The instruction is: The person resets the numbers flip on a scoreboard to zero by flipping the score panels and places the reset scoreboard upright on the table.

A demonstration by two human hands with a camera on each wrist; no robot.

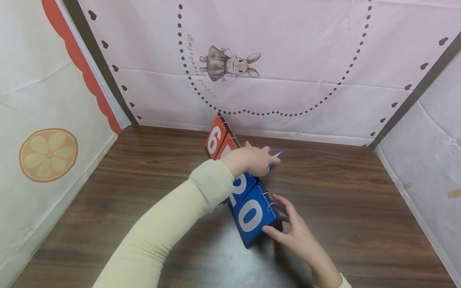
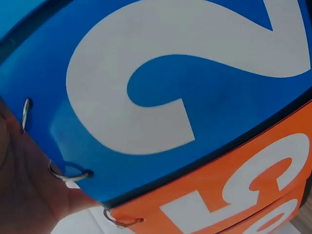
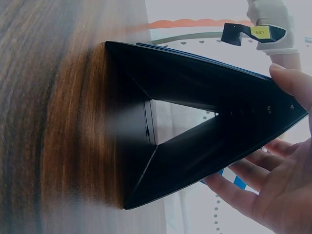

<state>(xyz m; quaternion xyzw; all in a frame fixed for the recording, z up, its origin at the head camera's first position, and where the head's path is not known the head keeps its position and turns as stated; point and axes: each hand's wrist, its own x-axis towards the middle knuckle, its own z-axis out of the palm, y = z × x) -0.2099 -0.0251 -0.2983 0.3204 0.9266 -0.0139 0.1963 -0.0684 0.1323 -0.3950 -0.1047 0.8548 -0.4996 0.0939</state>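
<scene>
Right hand (image 1: 297,232) grips the near end of the board (image 1: 245,192); left hand (image 1: 253,160) is at its top edge by a tilted blue card (image 1: 278,154), whether pinching I cannot tell; the board stands on the table (image 1: 342,192); a loose grip could let it slide, a hard tug crease the card at the rings (image 1: 271,205).

A brown wood-grain tabletop (image 1: 342,192) meets a pale pink cloth backdrop (image 1: 306,48) printed with a sideways rabbit (image 1: 232,65) and dotted curve (image 1: 180,42); the white left wall (image 1: 21,80) bears an orange slice (image 1: 48,155). Pale sheen (image 1: 209,244) brightens the near wood.
</scene>
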